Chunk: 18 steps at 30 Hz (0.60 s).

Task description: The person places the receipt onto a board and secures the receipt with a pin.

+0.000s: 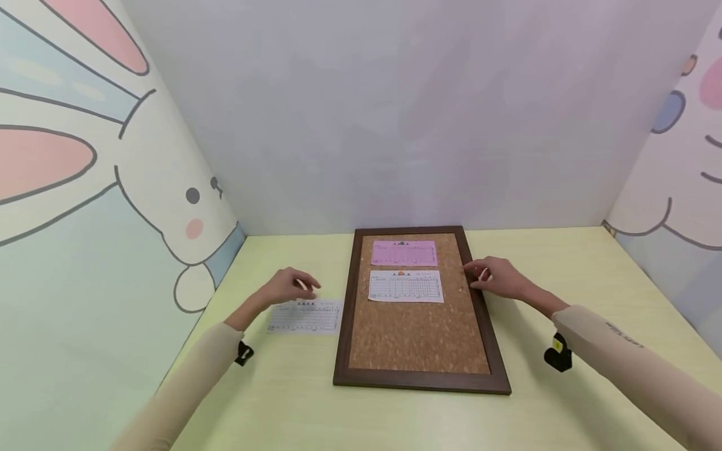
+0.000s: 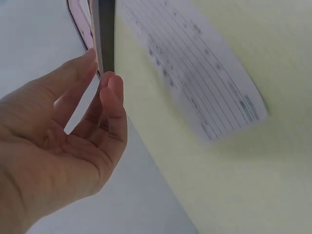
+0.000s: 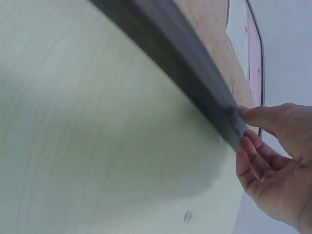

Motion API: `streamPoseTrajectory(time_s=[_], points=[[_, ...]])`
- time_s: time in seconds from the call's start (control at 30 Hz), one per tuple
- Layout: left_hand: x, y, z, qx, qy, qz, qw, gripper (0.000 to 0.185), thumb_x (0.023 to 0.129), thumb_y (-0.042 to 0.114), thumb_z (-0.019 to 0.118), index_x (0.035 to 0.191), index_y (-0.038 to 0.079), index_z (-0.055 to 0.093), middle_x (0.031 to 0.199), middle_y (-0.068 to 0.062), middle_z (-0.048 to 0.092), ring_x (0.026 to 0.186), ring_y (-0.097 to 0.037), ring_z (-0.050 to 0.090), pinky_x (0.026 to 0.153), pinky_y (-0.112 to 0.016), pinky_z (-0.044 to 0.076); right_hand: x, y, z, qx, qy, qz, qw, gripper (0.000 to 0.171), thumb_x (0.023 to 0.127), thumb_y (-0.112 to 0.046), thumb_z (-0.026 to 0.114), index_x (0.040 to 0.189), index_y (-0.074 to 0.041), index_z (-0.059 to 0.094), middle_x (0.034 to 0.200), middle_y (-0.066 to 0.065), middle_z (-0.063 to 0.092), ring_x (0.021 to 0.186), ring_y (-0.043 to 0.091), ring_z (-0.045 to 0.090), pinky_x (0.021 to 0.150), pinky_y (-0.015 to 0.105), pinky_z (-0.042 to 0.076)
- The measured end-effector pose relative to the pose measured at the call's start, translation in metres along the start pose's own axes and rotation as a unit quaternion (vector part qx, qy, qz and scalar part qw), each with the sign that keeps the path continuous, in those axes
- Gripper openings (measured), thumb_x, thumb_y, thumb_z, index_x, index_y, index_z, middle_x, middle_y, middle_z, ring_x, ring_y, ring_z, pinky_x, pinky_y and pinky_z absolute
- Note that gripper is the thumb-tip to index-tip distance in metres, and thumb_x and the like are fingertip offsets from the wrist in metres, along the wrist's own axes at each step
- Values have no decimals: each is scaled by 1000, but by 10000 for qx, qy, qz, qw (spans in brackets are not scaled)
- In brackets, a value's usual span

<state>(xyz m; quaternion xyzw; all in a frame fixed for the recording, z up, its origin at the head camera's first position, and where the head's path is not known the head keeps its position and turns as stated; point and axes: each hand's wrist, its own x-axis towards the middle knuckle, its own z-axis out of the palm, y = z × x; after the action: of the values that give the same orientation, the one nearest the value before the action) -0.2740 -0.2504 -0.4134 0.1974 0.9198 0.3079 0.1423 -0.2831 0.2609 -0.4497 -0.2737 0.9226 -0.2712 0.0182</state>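
My left hand point(image 1: 289, 287) hovers with loosely bent fingers over a white printed slip point(image 1: 307, 318) lying left of the corkboard point(image 1: 417, 341). In the left wrist view, the hand's thumb point(image 2: 73, 68) and fingertips point(image 2: 111, 87) are apart, and the white slip point(image 2: 195, 73) lies clear of them. At the board's right side my right hand point(image 1: 502, 277) has its fingertips at the dark wooden frame. In the right wrist view, its thumb point(image 3: 263, 116) appears to touch the frame point(image 3: 195, 73); its other fingers are loosely bent, their contact unclear.
On the cork are a pink printed slip point(image 1: 404, 253) and, below it, a white printed slip point(image 1: 406, 286). The board lies on a pale yellow table point(image 1: 271, 401), its far edge near the grey back wall point(image 1: 417, 125). Cartoon-painted walls flank both sides.
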Motion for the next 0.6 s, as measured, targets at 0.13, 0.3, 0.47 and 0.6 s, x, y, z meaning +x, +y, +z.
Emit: streamPoseTrajectory(time_s=[0.13,0.3,0.47,0.6], points=[[-25,-28,-19,-19,169,-457,9988,34,90,14,77,120,-2,71,116,-23,71,91,-23,67,70,-30,52,-11,-1,-12,136,-241,349,9990,45,88,-12,78,125,10,66,92,14,73,82,27,72,67,33,56],[-52,-52,-27,-223,51,-907,9956,54,85,14,82,132,-5,63,119,-26,65,94,-24,63,68,-28,51,-11,2,-13,567,-502,670,9949,49,90,-12,77,131,10,63,96,17,76,85,26,74,63,25,52],[-64,-65,-18,-220,205,-1060,9939,58,80,12,86,131,-5,64,114,-23,65,88,-20,62,65,-26,48,-13,1,-16,889,-728,862,9896,48,89,-10,78,128,12,62,98,21,76,76,14,70,61,25,53],[-67,-72,-8,10,600,-1123,9919,61,75,13,90,129,-4,66,106,-18,64,84,-19,57,65,-24,43,-9,-1,-18,1004,-845,937,9869,46,88,-8,78,126,13,63,96,21,76,74,11,66,62,27,55]])
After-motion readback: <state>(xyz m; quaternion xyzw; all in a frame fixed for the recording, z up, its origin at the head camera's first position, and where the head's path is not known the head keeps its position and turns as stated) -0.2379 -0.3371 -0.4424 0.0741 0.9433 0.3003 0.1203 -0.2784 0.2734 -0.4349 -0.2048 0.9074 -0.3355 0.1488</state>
